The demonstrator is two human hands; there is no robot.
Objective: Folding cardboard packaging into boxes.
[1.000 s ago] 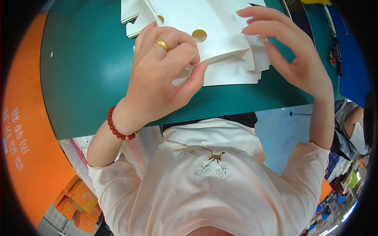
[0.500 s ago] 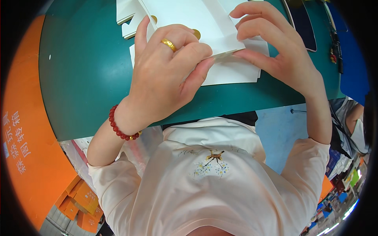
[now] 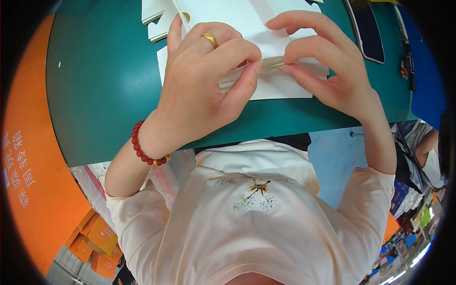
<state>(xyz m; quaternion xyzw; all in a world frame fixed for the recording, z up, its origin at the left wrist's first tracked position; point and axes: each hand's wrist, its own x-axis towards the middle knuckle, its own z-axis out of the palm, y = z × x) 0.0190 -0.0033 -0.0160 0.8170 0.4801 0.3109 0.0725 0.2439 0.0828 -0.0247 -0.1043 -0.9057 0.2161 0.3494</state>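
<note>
A white folded cardboard piece (image 3: pixel 228 14) with raised sides, like a box being formed, lies in front of me on the green table (image 3: pixel 104 95). My left hand (image 3: pixel 204 71), with a gold ring and a red bead bracelet, pinches its near flap between thumb and bent fingers. From the other side my right hand (image 3: pixel 332 66) grips the same flap between thumb and index finger, its other fingers curved over the cardboard. Flat white card (image 3: pixel 280 88) lies underneath. A gold round spot shows beside my left fingers, partly covered.
Stacked white card pieces (image 3: pixel 160 26) sit at the far left of the work. A dark phone (image 3: pixel 368 31) and a black pen (image 3: pixel 409 66) lie to the right. A large orange box (image 3: pixel 33 109) stands along the left table edge. Another person's arm (image 3: pixel 426 145) shows at right.
The near flap has tilted up and now shows its inner face. My right thumb and index finger have come together on it, and the right hand has shifted slightly left.
</note>
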